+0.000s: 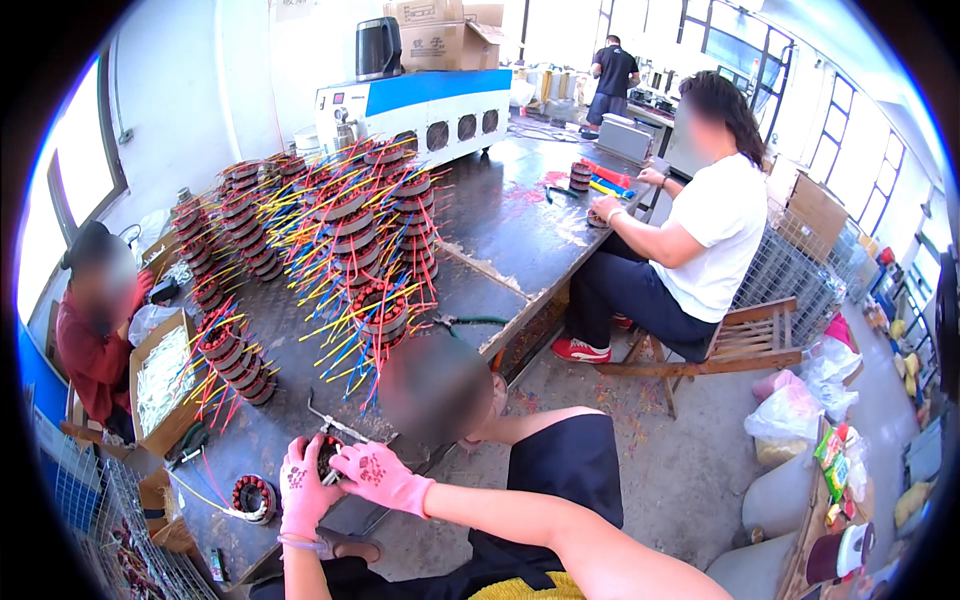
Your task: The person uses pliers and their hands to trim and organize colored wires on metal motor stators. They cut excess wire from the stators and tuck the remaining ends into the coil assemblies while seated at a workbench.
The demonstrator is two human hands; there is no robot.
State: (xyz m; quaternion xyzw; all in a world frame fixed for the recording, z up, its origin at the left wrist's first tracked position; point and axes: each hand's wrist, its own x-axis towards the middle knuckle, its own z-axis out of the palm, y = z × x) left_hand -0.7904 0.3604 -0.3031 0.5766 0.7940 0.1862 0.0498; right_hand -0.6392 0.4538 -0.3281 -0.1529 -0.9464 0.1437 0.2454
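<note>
My left hand [304, 490] and my right hand [382, 480], both in pink gloves, close around a dark motor stator [327, 460] at the table's near edge. The left grips its near left side and the right its right side. The gloves cover much of it. Just beyond it a thin bent metal rod [338, 426] stands over the table. Left of my left hand, a second stator [254, 498] with red coils lies on the table, a red and a yellow wire trailing from it. Green-handled pliers [192, 440] lie farther left.
Tall stacks of stators [350, 240] with red, yellow and blue wires fill the table's [480, 350] far left. A box of white strips [165, 385] stands at the left edge. More pliers [470, 321] lie ahead. Someone's blurred head is close in front; others sit left and right.
</note>
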